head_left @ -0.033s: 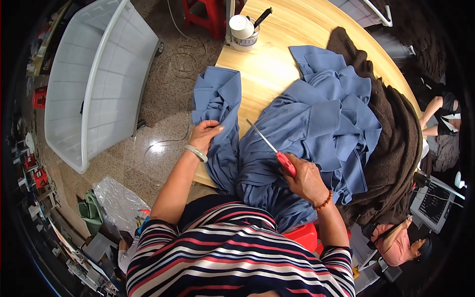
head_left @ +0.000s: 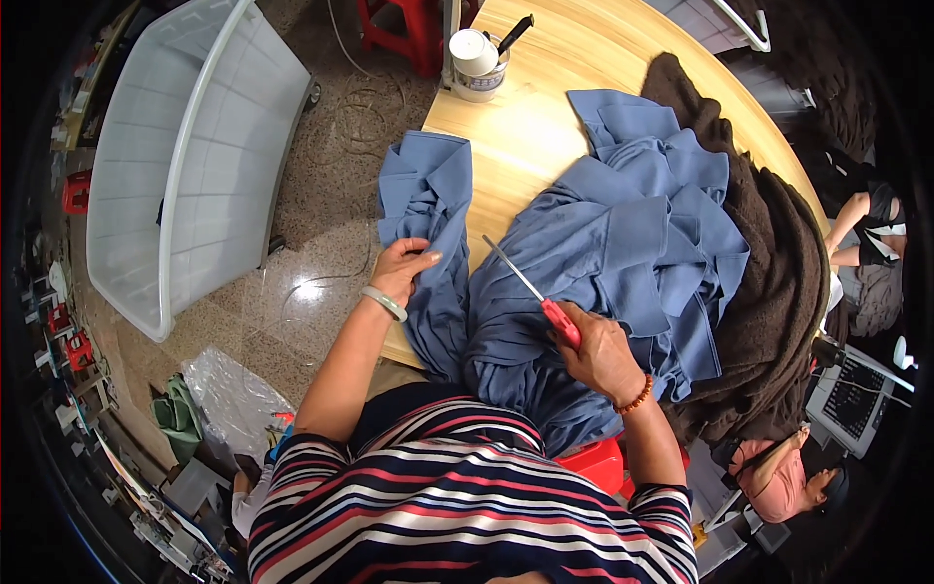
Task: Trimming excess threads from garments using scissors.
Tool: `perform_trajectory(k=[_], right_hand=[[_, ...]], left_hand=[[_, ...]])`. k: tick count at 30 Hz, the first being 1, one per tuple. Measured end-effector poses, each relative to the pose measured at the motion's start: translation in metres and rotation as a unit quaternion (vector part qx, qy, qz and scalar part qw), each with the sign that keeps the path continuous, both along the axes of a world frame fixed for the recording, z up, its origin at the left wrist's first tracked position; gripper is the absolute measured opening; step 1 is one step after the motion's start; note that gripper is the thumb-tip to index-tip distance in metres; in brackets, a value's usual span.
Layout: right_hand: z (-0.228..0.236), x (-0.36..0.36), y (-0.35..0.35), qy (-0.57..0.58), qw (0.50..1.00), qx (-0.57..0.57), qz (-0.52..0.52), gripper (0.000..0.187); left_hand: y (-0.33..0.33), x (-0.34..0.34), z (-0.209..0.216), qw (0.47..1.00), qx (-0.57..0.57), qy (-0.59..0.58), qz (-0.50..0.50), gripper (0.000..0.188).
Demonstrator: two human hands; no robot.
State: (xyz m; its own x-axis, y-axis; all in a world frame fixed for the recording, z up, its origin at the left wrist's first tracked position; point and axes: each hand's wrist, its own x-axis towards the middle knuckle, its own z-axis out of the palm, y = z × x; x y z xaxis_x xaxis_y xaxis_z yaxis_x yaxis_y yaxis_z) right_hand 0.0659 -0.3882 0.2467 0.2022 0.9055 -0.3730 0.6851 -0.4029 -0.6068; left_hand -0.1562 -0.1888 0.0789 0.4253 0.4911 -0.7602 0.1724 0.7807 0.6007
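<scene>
Over the left side of the wooden table (head_left: pixel 545 68), I watch the left hand (head_left: pixel 401 271) pinch the edge of a narrow length of blue fabric (head_left: pixel 440 311), thumb uppermost. The right hand (head_left: pixel 598 352) is wrapped around a red-handled tool (head_left: pixel 561 323), its slim metal shaft slanting away and leftward across a larger blue heap (head_left: pixel 623 224) — I can't tell whether heap and narrow length are one piece. Farther right, I see dark brown fabric (head_left: pixel 769 263) bunched against the heap. Near the table's far left edge stands a container (head_left: pixel 479 92) with a white cylinder (head_left: pixel 474 51) and a black-handled implement (head_left: pixel 517 33) — and beyond the table, leftward, a pale grey wheeled bin (head_left: pixel 233 175) stands on the speckled floor (head_left: pixel 341 156).
</scene>
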Motion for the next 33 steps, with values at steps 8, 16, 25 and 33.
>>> perform_trajectory(k=[8, 16, 25, 33], right_hand=[[0.003, -0.009, 0.000, -0.035, 0.998, -0.049, 0.018, 0.032], [-0.016, -0.015, -0.004, -0.177, 0.981, -0.026, 0.077, 0.022], [-0.035, -0.009, 0.005, -0.127, 0.978, -0.074, 0.145, 0.017], [-0.021, -0.004, -0.013, -0.095, 0.993, -0.068, 0.031, 0.027]], left_hand=[[-0.012, 0.026, 0.021, 0.948, -0.278, -0.147, 0.041, 0.012], [-0.027, 0.051, -0.020, 0.982, -0.140, -0.113, 0.059, 0.029], [-0.012, 0.053, -0.036, 0.989, -0.096, -0.104, 0.041, 0.018], [-0.010, 0.017, 0.034, 0.668, 0.703, 0.152, -0.193, 0.035]])
